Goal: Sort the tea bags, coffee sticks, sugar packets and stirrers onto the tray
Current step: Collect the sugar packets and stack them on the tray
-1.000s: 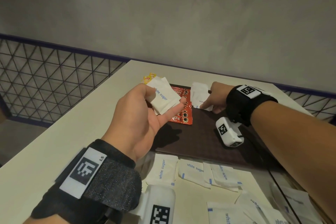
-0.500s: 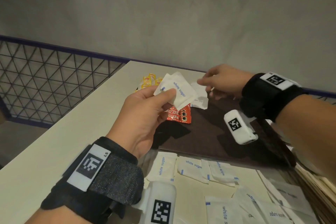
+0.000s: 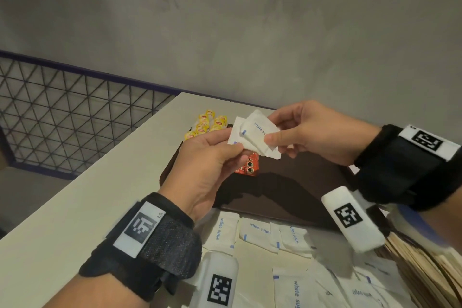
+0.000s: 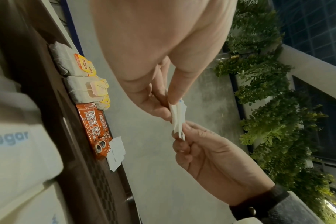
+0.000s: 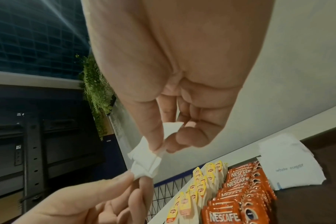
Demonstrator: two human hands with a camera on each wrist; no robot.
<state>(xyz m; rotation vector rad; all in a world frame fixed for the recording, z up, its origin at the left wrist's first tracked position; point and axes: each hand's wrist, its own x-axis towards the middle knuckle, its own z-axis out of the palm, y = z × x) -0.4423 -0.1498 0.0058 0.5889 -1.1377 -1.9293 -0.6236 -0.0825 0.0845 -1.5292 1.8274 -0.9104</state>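
Both hands hold a small stack of white sugar packets (image 3: 252,136) in the air above the dark brown tray (image 3: 287,185). My left hand (image 3: 212,157) pinches the stack's left edge (image 4: 175,115); my right hand (image 3: 300,132) pinches its right end (image 5: 144,163). On the tray's far left lie yellow-tagged tea bags (image 3: 207,124), then red coffee sticks (image 3: 247,167), then a placed sugar packet (image 5: 290,165). Stirrers do not show clearly.
Several loose white sugar packets (image 3: 260,235) lie on the pale table (image 3: 75,207) in front of the tray. A stack of brown paper items (image 3: 425,265) sits at the right. A wire-mesh railing (image 3: 62,117) borders the table's far left; a grey wall stands behind.
My right hand left the packet it set on the tray, rose and moved left, and now pinches the stack that my left hand holds. The left hand lifted slightly.
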